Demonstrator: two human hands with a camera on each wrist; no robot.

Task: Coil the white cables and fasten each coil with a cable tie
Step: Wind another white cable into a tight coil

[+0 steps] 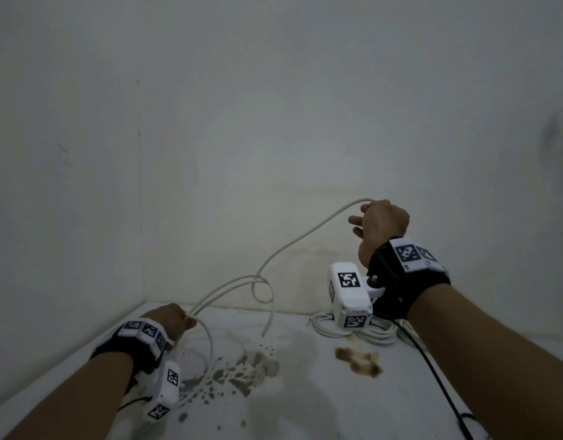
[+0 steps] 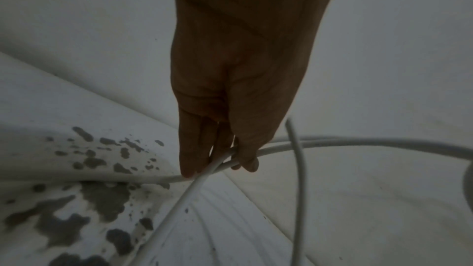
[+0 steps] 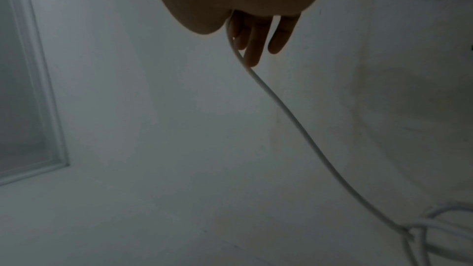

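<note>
Dim flat light, soft blur, wide-angle bending, backlit wrist views

The left hand [image 1: 173,319] is low at the near left, just above the table [image 1: 305,392], pinching strands of the cable [image 1: 292,242]. The cable rises rightward to the right hand [image 1: 381,227], raised at the far right. A coiled bundle [image 1: 362,330] lies on the table below the right hand, near the far wall [image 1: 273,122]
</note>
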